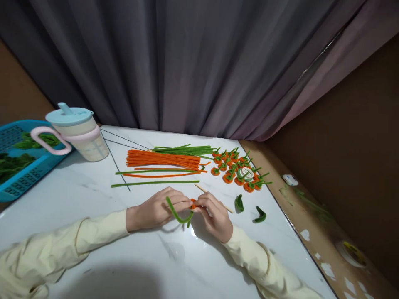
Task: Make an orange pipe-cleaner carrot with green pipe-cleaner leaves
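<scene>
1. Nearest the camera, two cream sleeves [62,245] lie across the near edge of the white marble worktop [77,195], and the hands meet just ahead of them, near the middle of the worktop.
2. The left hand [154,209] and right hand [215,216] are together, fingertips pinched on one small piece: an orange coil [193,204] with a green pipe cleaner [177,214] curving out below it.
3. The piece looks very light and fuzzy, a soft pile over thin wire; it should bend easily and keep the bend, so a hard squeeze would likely deform it.
4. The best hold seems to be at the orange coil, where the fingertips already pinch; the free green tail would flop.
5. A thin wooden stick [215,199] lies just beyond the right hand.
6. Toward the far edge lie straight orange stems [163,160] and green stems [183,149]; finished orange pieces [237,168] cluster toward the far right corner.
7. A lidded cup [79,133] stands at the far left corner, beside a blue basket [18,166].
</scene>
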{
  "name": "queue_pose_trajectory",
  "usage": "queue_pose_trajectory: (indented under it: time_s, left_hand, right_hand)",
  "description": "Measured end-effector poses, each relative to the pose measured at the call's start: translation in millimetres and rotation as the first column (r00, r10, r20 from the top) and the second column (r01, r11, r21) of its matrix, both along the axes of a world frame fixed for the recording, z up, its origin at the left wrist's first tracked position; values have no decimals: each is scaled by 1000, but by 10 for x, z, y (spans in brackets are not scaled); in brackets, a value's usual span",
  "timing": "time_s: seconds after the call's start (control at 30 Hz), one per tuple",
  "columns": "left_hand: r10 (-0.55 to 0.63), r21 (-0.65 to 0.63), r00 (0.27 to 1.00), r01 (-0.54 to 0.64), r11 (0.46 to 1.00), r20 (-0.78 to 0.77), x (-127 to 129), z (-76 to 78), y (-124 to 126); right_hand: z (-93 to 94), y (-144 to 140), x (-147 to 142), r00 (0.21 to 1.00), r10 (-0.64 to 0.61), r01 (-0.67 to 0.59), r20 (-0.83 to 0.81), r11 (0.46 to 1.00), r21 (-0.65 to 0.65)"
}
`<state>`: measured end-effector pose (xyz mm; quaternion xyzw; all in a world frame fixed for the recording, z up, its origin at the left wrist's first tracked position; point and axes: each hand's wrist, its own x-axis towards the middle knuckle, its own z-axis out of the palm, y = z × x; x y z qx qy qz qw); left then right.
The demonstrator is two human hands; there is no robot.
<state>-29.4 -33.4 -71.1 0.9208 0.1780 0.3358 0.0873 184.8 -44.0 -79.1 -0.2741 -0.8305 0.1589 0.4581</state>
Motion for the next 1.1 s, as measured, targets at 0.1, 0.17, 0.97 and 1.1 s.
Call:
queue_pose_trajectory:
  time_s: [0.1, 0.17, 0.97, 1.1]
  left_hand:
    - [50, 27, 998, -51, 998, 27, 21, -87, -3]
    - [80, 28, 997, -81, 996, 22, 22, -130, 3]
    - [13, 27, 999, -12, 1000, -39, 11, -206, 84]
    - [34, 11, 999, -34, 999, -41, 21, -238, 65]
  right_hand:
    - [-72, -29, -45, 998, 11, -13, -54, 999, -33]
    - [-102, -33, -63, 997, 33, -36, -68, 998, -50]
    - [-194, 34, -34, 974, 5, -47, 229, 983, 178]
    - [-153, 19, -58, 949, -29, -60, 314, 961, 271]
